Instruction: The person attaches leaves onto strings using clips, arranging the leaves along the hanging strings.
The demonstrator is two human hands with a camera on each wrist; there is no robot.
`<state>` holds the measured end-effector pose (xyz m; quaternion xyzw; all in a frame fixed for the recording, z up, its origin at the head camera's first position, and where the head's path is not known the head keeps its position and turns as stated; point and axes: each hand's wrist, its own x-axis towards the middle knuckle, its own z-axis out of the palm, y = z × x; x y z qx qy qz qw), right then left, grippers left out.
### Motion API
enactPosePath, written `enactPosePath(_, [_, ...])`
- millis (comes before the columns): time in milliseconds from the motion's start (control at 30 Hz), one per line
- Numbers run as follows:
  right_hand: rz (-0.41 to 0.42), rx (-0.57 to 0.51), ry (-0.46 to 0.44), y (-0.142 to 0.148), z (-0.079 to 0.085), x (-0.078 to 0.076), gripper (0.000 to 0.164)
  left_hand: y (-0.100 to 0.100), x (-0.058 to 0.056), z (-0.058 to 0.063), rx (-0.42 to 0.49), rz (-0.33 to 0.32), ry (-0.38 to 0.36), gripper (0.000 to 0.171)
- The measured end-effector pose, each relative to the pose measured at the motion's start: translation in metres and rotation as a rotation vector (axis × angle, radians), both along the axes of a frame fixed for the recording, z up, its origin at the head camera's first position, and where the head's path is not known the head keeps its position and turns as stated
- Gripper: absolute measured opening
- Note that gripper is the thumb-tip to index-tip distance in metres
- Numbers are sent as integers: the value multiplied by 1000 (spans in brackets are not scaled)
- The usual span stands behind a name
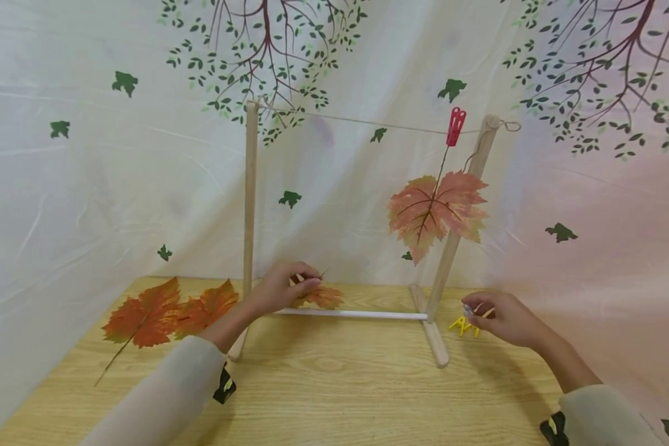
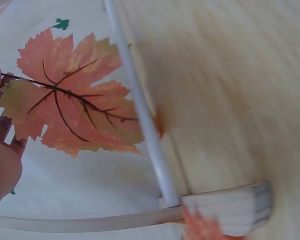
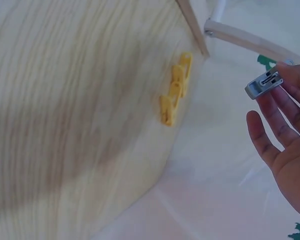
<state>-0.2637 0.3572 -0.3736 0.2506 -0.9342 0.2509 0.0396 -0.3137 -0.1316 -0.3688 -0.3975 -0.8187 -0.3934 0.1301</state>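
Observation:
My left hand (image 1: 281,290) pinches the stem of an orange-red artificial maple leaf (image 2: 70,95), behind the white crossbar of a wooden stand. In the right wrist view, a grey clothespin (image 3: 264,84) is held between the fingertips of my right hand (image 3: 292,135). That hand is right of the stand, above yellow clothespins (image 1: 464,326) lying on the table. On the string (image 1: 368,121) between the posts, a red clothespin (image 1: 454,127) holds another maple leaf (image 1: 435,210) by its stem, near the right post.
Two orange maple leaves (image 1: 145,313) lie on the wooden table (image 1: 334,384) at the left. The stand has a left post (image 1: 249,198), a right post (image 1: 448,266) and a low white crossbar (image 1: 357,314). A pale curtain with printed trees (image 1: 345,173) hangs behind.

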Motion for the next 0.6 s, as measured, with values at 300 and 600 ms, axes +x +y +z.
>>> enactPosePath(300, [70,26,40,-17,18,1,30,9,-8,28,38,27,-30,13])
enactPosePath(600, [116,59,71,-34,42,4,31,28,-9,62,132,-9,-80,15])
